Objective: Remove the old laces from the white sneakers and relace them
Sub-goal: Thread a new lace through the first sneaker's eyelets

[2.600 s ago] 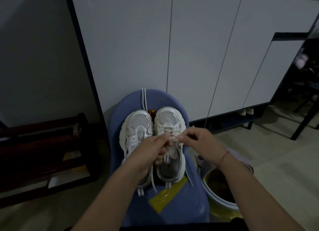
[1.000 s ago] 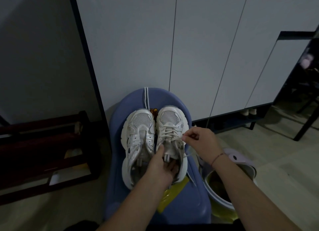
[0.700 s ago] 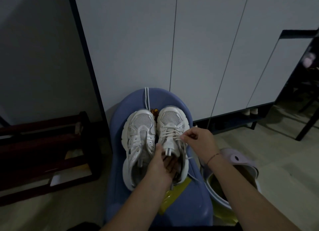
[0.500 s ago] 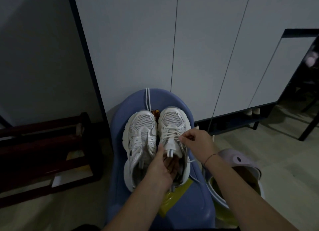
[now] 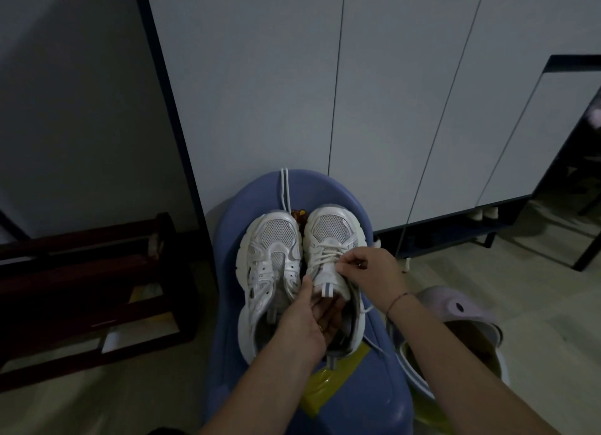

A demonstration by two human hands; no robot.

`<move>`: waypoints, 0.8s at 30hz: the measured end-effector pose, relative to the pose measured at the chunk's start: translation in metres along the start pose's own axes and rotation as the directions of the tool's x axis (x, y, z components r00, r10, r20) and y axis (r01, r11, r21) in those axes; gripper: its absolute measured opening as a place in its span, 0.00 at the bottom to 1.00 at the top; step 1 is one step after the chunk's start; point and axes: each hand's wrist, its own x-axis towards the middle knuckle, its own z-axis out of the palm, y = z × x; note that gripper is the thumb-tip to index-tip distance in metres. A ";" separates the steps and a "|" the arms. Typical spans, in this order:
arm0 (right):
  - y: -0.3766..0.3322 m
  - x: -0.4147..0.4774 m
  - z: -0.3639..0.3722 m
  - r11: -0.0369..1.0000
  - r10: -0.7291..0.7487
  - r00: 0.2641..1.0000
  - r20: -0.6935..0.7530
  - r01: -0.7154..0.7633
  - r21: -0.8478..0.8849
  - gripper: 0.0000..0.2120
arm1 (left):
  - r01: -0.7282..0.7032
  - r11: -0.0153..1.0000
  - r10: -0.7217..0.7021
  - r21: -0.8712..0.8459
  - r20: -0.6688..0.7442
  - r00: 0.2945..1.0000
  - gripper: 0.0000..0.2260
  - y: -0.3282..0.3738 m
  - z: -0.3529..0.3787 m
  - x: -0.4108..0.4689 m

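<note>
Two white sneakers stand side by side, toes away from me, on a blue stool [image 5: 227,304]. The left sneaker [image 5: 270,259] has no lace in its eyelets. The right sneaker [image 5: 328,236] is laced over its front part. My left hand [image 5: 309,324] grips the tongue of the right sneaker, fingers inside the opening. My right hand [image 5: 367,272] pinches a white lace [image 5: 325,254] at the sneaker's upper right eyelets. A loose white lace [image 5: 284,187] lies beyond the left sneaker's toe, running to the stool's far edge.
A yellow-green packet [image 5: 328,386] lies on the stool near me. A bin with a lilac lid [image 5: 455,307] stands at the right. White cabinet doors [image 5: 390,93] rise behind the stool. A dark wooden rack [image 5: 81,288] is at the left. Pale floor surrounds everything.
My left hand left the lace and moved down into the right sneaker's opening, gripping the tongue. My right hand shifted slightly inward with the lace.
</note>
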 end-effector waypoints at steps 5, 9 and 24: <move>-0.001 0.003 -0.010 1.000 0.012 0.994 0.109 -0.011 -0.013 0.02 | 0.022 1.000 -0.022 0.006 0.013 1.000 0.17 0.004 0.000 -0.005; 0.000 0.005 -0.023 0.997 0.029 0.988 0.149 -0.018 -0.078 0.04 | 0.024 0.997 -0.027 0.067 0.042 0.999 0.10 0.005 0.002 -0.009; -0.001 0.002 -0.020 1.000 0.014 0.995 0.101 -0.014 0.001 0.07 | -0.016 0.978 0.006 0.207 0.049 0.999 0.05 0.003 -0.002 -0.003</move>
